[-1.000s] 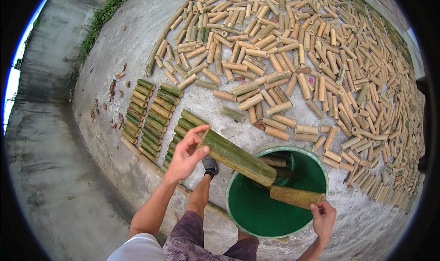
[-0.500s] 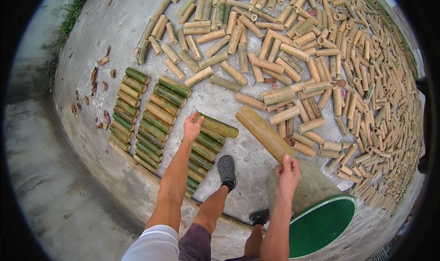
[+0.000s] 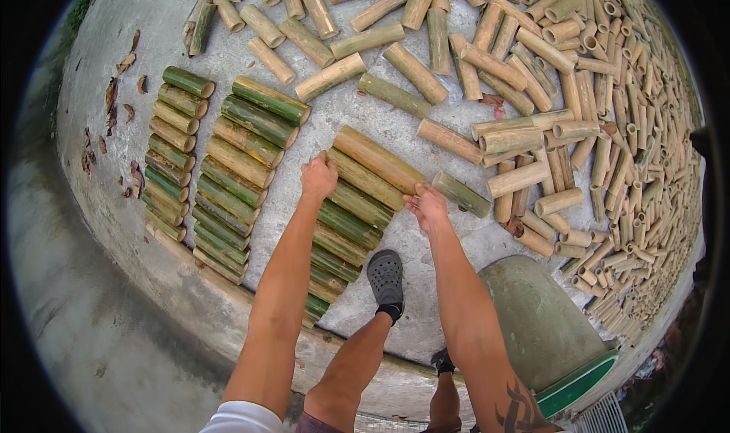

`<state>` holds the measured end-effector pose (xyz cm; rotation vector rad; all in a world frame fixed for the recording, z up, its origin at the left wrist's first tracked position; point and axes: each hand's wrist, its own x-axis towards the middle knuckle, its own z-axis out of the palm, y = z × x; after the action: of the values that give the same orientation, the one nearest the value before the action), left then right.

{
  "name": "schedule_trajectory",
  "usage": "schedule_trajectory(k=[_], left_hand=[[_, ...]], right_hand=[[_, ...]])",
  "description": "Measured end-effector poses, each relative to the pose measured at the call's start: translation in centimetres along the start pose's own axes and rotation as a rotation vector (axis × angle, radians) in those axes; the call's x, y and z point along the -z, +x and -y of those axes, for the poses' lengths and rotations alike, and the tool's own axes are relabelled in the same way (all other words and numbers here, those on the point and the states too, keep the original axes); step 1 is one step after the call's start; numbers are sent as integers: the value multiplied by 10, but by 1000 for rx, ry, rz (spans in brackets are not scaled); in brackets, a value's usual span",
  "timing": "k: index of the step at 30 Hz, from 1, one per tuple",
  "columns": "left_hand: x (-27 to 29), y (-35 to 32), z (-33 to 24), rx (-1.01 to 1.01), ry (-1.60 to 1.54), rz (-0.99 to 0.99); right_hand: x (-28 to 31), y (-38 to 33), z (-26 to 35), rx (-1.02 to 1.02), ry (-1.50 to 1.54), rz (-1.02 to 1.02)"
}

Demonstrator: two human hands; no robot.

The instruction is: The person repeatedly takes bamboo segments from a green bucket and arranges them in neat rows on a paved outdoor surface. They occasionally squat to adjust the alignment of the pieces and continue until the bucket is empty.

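Observation:
A column of cut bamboo tubes (image 3: 346, 218), green to yellow-brown, lies side by side between my arms. At its far end rests a long yellowish bamboo tube (image 3: 379, 158). My left hand (image 3: 319, 176) is closed at the left ends of the top tubes, fingertips pressed against them. With fingers curled, my right hand (image 3: 427, 207) grips the right end of the yellowish tube; its fingertips also reach the end of the tube below. A short greenish bamboo tube (image 3: 462, 194) lies just beyond my right hand.
Two more columns of tubes (image 3: 232, 182) (image 3: 171, 148) lie to the left. Many loose bamboo pieces (image 3: 517, 140) cover the far and right ground. A large container with a green inside (image 3: 579, 381) lies at lower right. My shod foot (image 3: 385, 277) stands beside the column.
My right hand has brought the yellowish tube leftward and down onto the column's far end. My left hand stays at the column's left side. The view has shifted closer.

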<state>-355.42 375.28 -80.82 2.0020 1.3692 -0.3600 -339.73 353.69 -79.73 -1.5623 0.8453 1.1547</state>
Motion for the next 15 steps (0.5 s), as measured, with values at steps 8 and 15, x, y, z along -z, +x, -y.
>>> schedule_trajectory(k=[8,15], left_hand=[[-11,-125,-18,-190,-44,-134],[-62,-234,-43,-237,-243,395]], right_hand=[[85,-54,-4,417,-1059,8],[114,-17,26,674,-1665,-257]])
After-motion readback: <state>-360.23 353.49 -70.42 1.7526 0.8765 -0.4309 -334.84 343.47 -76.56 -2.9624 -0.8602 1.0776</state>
